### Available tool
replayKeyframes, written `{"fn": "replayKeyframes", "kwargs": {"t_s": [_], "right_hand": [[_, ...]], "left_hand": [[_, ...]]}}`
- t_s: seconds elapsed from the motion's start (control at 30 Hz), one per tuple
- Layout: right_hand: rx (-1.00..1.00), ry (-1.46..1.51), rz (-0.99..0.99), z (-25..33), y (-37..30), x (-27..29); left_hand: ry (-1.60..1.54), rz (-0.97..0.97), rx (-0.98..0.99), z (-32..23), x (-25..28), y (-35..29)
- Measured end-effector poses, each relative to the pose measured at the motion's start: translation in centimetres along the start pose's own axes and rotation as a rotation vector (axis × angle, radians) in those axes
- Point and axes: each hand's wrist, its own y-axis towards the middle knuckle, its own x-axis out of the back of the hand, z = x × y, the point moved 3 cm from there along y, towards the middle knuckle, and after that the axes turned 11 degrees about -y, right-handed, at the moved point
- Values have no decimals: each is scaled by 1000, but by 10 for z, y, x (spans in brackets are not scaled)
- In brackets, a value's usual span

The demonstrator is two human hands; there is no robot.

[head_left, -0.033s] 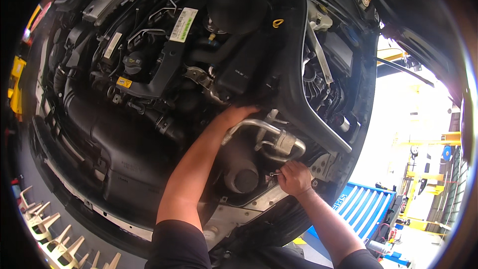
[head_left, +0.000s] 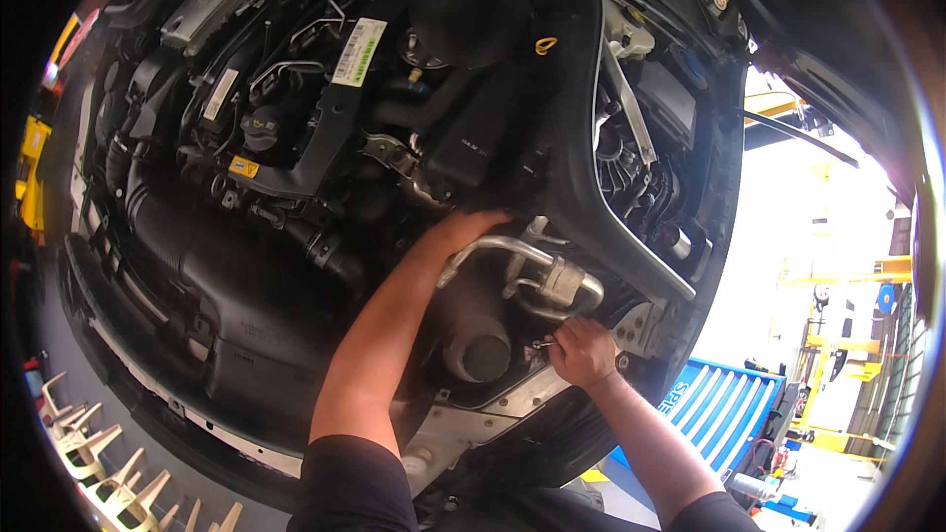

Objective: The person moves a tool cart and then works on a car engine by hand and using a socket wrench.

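Observation:
My left hand (head_left: 473, 230) reaches into the engine bay, beside the bent silver metal pipe (head_left: 512, 244). Its fingers vanish beneath the black plastic housing (head_left: 463, 153), so their grip is hidden. Lower right, my right hand (head_left: 583, 352) is closed, thumb and fingers pinched on a thin shiny metal piece (head_left: 541, 344) whose exact kind is too small to make out. That hand sits just below the pipe's looped end with its silver block (head_left: 565, 283). To its left is a dark round canister (head_left: 478, 350).
A black air duct (head_left: 227, 305) and the engine cover (head_left: 330, 128) fill the left side. A black rubber-edged panel (head_left: 581, 167) curves down on the right. The pale front crossmember (head_left: 483, 409) runs below my hands. Outside stands a blue ribbed panel (head_left: 719, 414).

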Motion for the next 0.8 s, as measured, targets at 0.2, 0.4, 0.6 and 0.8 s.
{"fn": "replayKeyframes", "kwargs": {"t_s": [0.2, 0.4, 0.6, 0.8], "right_hand": [[-2, 6, -37, 2, 1, -3], [18, 13, -40, 8, 6, 0], [4, 36, 19, 6, 6, -3], [-12, 34, -1, -1, 1, -5]], "left_hand": [[624, -99, -231, 22, 24, 3], [712, -7, -190, 22, 29, 6], [909, -38, -222, 21, 28, 3], [850, -90, -147, 17, 17, 1]]}}
